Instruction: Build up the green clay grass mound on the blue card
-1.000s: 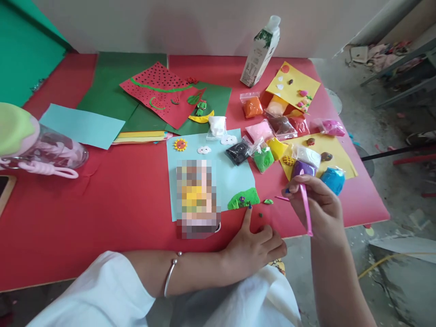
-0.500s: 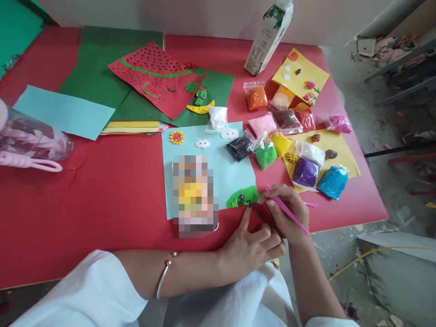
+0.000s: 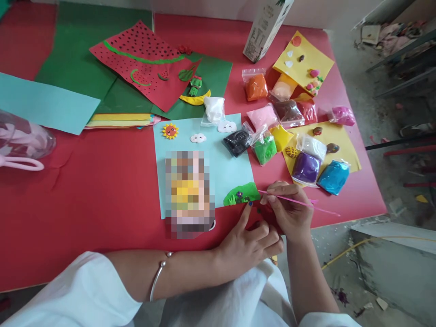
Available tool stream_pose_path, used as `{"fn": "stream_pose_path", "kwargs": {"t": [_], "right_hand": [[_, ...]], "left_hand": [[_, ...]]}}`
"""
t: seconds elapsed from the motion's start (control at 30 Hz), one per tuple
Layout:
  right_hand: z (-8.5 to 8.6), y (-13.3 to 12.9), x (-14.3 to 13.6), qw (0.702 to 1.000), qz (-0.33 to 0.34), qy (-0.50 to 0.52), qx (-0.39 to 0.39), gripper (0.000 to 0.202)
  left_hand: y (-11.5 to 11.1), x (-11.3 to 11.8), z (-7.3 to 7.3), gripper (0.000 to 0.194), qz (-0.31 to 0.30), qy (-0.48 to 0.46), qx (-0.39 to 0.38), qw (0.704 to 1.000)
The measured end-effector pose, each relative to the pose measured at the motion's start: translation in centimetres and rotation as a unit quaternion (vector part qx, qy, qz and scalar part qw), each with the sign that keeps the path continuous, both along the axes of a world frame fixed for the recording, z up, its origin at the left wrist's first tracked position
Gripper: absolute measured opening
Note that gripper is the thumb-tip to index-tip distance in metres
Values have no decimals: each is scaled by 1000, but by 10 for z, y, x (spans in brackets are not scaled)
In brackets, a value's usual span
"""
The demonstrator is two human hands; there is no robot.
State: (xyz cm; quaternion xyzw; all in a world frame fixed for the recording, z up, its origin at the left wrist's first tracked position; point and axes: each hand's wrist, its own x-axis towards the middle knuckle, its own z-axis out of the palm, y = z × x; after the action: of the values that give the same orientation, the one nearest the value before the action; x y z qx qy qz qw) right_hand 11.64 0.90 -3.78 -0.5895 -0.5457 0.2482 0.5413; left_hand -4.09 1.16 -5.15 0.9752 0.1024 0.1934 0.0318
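Observation:
My right hand (image 3: 291,209) grips a thin pink tool (image 3: 306,204), its tip at the right end of a green clay patch (image 3: 247,192) with a small purple flower. The patch lies on the lower right corner of a light blue sheet (image 3: 225,172). On my left index fingertip is a small blue bit (image 3: 250,204); that finger of my left hand (image 3: 250,245) is stretched out beside the sheet's bottom edge, the others loosely curled. A clay sun (image 3: 170,131) and white clouds (image 3: 198,137) decorate the sheet, and a blurred-out object (image 3: 189,195) covers its lower left.
Bags of clay, among them black (image 3: 237,141), green (image 3: 265,149) and purple (image 3: 306,167), lie right of the sheet. A carton (image 3: 265,32) stands at the back. Watermelon-patterned red paper (image 3: 143,59) lies behind, and a clear bottle (image 3: 25,136) at the left.
The pink tool has turned to a flatter angle in my right hand. The table scene has shifted slightly left and up in the view. My left hand keeps its pose.

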Motion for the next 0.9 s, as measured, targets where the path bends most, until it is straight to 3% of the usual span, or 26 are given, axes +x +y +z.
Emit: {"fn": "stream_pose_path", "kwargs": {"t": [0.37, 0.9], "right_hand": [[6, 2, 0, 978, 42, -200, -30, 15], [5, 4, 1, 968, 80, -236, -26, 18]], "left_hand": [[-1, 0, 1, 26, 1, 16, -14, 1000], [0, -2, 6, 26, 4, 24, -1, 1000]]}}
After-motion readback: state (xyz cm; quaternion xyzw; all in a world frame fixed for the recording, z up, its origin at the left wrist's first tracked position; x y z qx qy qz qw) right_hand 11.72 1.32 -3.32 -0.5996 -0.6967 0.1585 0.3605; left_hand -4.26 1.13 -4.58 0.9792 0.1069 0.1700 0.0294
